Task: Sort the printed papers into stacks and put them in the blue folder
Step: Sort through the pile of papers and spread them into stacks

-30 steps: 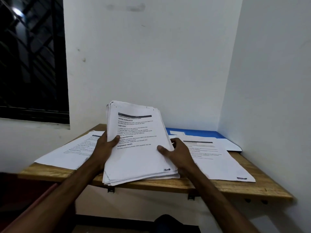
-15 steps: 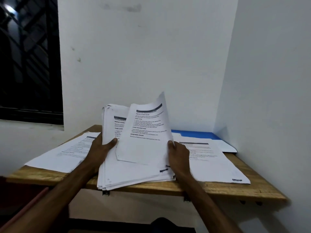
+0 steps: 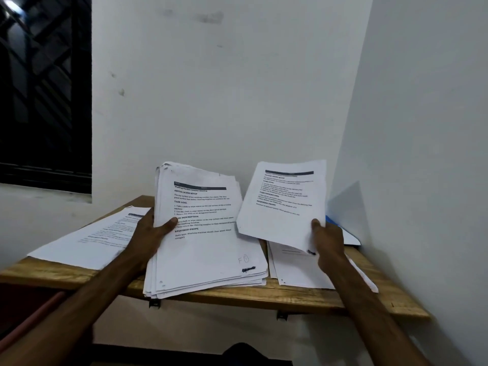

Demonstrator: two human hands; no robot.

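My left hand (image 3: 150, 233) grips the left edge of a thick stack of printed papers (image 3: 208, 244), tilted up off the wooden shelf, thumb on the top page. My right hand (image 3: 327, 241) pinches a single printed sheet (image 3: 284, 204) by its lower right corner and holds it in the air to the right of the stack. Under that sheet lies a low pile of papers (image 3: 295, 270) on the right of the shelf. Another pile (image 3: 95, 239) lies on the left. Only a sliver of the blue folder (image 3: 335, 223) shows, in the back right corner behind my right hand.
The wooden shelf (image 3: 290, 297) is narrow and fixed to white walls behind and at the right. A dark barred window (image 3: 45, 96) is at the upper left. The papers overhang the shelf's front edge.
My right hand has lifted the top sheet off the stack and carried it to the right, over the right pile. My left hand has kept its grip on the stack.
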